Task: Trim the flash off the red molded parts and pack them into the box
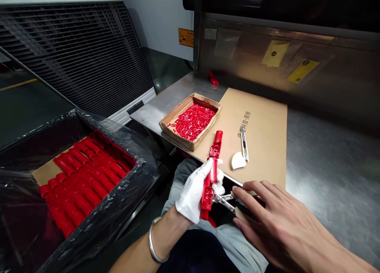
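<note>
My left hand [192, 189], in a white glove, is wrapped round a long red plastic part [217, 144] that slants up and away from me. My right hand [267, 213] is bare and closed round the handles of side cutters [224, 201]. Their metal jaws meet the lower part of the red piece; whether they bite on it I cannot tell. A utility knife [244, 144] and a small whitish block [238, 161] lie just beyond my hands on a cardboard sheet [267, 126].
On the metal table [323, 162] a shallow cardboard tray [175, 136] holds many small red scraps. Another red piece [213, 79] lies at the back. To the left, a bin lined with black plastic [130, 142] contains rows of red parts [89, 178]. A metal panel [243, 67] rises behind.
</note>
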`<state>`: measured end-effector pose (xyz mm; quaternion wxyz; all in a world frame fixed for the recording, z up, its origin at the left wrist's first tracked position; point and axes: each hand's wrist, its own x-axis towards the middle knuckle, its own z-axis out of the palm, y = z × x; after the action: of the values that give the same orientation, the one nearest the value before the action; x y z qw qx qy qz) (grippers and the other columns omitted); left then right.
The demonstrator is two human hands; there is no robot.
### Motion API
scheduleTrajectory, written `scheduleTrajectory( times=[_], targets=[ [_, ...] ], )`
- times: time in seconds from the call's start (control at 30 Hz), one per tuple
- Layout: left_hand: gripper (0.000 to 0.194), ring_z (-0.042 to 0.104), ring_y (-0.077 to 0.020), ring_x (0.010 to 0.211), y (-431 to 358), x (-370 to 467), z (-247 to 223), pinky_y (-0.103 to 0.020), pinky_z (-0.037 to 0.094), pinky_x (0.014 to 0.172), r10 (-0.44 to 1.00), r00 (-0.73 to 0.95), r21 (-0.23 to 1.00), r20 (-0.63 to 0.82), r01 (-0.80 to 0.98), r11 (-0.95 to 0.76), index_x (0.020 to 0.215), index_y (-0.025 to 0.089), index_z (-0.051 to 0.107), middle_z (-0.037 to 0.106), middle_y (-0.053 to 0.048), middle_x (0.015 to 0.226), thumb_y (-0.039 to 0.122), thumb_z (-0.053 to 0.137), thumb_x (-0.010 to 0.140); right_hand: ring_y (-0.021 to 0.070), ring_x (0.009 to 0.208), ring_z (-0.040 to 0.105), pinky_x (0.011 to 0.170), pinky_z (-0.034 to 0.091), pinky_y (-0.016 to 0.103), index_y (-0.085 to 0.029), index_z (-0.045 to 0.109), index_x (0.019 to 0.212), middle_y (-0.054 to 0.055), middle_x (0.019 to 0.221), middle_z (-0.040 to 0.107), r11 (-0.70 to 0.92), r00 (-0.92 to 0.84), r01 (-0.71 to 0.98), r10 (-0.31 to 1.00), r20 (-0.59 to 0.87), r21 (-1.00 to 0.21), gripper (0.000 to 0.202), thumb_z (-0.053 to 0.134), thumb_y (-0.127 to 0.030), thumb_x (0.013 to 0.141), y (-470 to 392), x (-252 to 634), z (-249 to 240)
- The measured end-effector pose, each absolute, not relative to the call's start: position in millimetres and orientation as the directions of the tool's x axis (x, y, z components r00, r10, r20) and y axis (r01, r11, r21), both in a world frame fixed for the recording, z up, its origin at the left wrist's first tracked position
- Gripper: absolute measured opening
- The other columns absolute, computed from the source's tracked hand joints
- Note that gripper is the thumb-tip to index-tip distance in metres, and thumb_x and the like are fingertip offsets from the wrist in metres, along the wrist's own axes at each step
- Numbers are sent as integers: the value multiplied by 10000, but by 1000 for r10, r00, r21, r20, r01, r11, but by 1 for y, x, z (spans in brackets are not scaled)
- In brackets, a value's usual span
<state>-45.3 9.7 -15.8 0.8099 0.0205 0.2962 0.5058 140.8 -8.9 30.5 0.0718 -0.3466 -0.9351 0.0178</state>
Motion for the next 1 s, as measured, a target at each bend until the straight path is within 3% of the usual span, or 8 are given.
scheduleTrajectory(
  times=[0.13, 0.3, 0.63, 0.77, 0.9, 1.0],
  targets=[
    [183, 326, -86, 481, 8, -43, -14, -207, 268, 438, 841, 287, 392, -459, -784, 482, 953, 197, 631, 458, 15, 638, 365, 587, 897, 277, 801, 574, 638, 498, 407, -152, 606, 1154, 134, 954, 578, 777, -769, 629, 622, 148, 7, 318, 445, -353, 967, -10, 136, 36],
    [153, 282, -67, 454, 7, -40, -14, -201, 241, 428, 830, 252, 482, -497, -716, 506, 912, 200, 613, 422, 31, 616, 346, 624, 869, 281, 768, 547, 614, 470, 419, -146, 598, 1204, 151, 938, 571, 798, -811, 585, 578, 95, 143, 342, 451, -311, 943, -12, 132, 38],
    [285, 298, -62, 465, 5, -38, -16, -194, 255, 461, 816, 288, 551, -501, -621, 557, 750, 164, 567, 383, 56, 553, 417, 682, 813, 258, 750, 519, 595, 460, 390, -152, 589, 1213, 119, 915, 538, 808, -829, 558, 555, 77, 190, 344, 496, -295, 915, -10, 137, 28],
    [273, 307, -60, 455, 6, -40, -17, -198, 223, 456, 765, 355, 499, -538, -597, 628, 716, 155, 568, 415, 50, 544, 381, 670, 832, 230, 704, 500, 577, 456, 349, -151, 600, 1178, 107, 866, 551, 843, -853, 517, 521, 9, 147, 305, 476, -250, 916, -5, 135, 38],
    [196, 436, -81, 504, 7, -42, -25, -200, 345, 522, 681, 480, 375, -553, -586, 718, 752, 136, 592, 499, 15, 588, 292, 665, 846, 211, 708, 505, 595, 464, 315, -149, 592, 1152, 103, 886, 568, 909, -902, 417, 415, -119, 5, 281, 503, -203, 892, 0, 138, 44],
    [162, 471, -86, 529, 9, -42, -31, -199, 376, 554, 672, 508, 357, -538, -585, 728, 819, 112, 614, 521, 0, 612, 263, 630, 874, 206, 718, 519, 617, 470, 323, -118, 559, 1201, 82, 876, 560, 898, -895, 439, 439, -79, 20, 299, 487, -140, 911, -1, 141, 34]
  ],
)
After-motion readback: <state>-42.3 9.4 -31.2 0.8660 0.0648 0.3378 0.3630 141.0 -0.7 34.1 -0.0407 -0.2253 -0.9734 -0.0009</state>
